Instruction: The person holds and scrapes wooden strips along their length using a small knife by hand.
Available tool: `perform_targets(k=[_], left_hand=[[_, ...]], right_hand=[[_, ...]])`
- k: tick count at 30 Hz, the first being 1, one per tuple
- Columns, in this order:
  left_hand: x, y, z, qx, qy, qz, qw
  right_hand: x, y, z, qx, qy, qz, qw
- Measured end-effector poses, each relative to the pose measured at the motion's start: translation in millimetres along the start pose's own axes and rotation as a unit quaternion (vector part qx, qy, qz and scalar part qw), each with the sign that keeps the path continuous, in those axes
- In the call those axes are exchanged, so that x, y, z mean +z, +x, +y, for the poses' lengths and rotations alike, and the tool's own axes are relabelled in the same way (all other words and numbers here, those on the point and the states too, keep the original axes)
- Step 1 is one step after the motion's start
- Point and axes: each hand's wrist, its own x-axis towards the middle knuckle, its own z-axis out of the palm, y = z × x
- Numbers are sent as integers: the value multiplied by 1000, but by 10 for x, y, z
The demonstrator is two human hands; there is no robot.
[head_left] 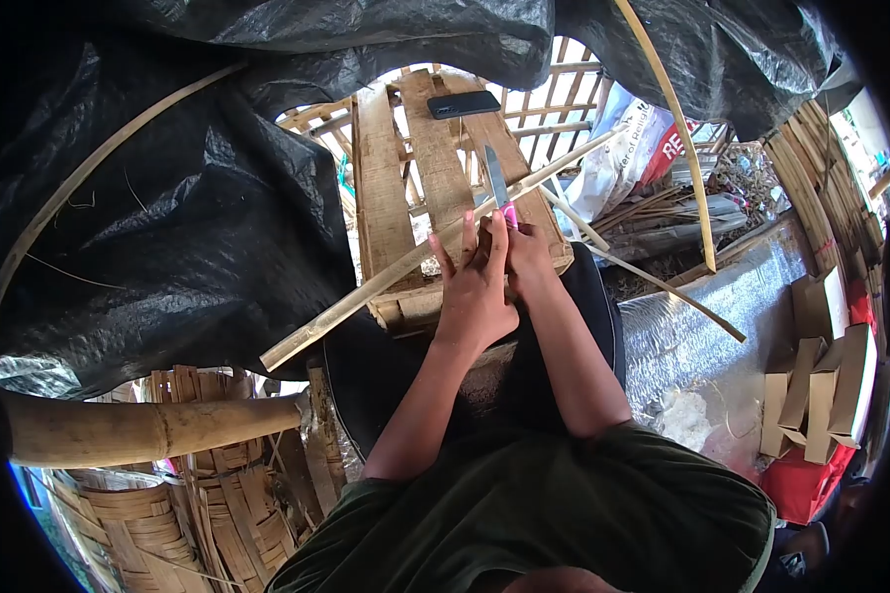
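My right hand [530, 255] is closed around the pink handle of a knife [495, 178], whose blade points up and away from me. My left hand [477, 282] is beside it, its fingers spread near the handle and over a long split bamboo strip [366, 295]. That strip runs diagonally from lower left to upper right across a slatted wooden bench [379, 188]. The blade lies by the strip; whether they touch is unclear. A black phone [464, 105] rests on the far end of the bench.
Black plastic sheeting [198, 217] hangs at left and above. A thick bamboo pole [158, 431] is at lower left. Another thin strip [663, 287] slants at right, near a white and red sack [618, 148]. Cardboard boxes [821, 395] and a red bag [806, 484] stand far right.
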Motion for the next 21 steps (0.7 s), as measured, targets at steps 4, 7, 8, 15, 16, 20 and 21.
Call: perform_targets(k=[4,7,8,15,16,20,21], left_hand=[[-51,-12,-47,-27,-46,-12,999],[-126,-17,-122,-37,-76,18,996],[-157,-8,-145,-44,-85,18,995],[-79,-1,-51,-7,-70,29,997],[-70,0,-39,-5,-80,28,996],[-53,0,-2,6,-85,32,996],[-57,1,14,5,-81,26,996]], right_hand=[[20,2,-5,-12,-13,-10,1000],[-20,-5,-53,13,-65,-82,994],[-22,-12,-62,20,-56,-143,988],[146,-209,-217,-42,-76,-34,996],[150,-245,-251,-42,-101,-13,994],[71,-172,-214,-23,-84,-4,996],[33,-171,-188,-19,-27,-41,999]])
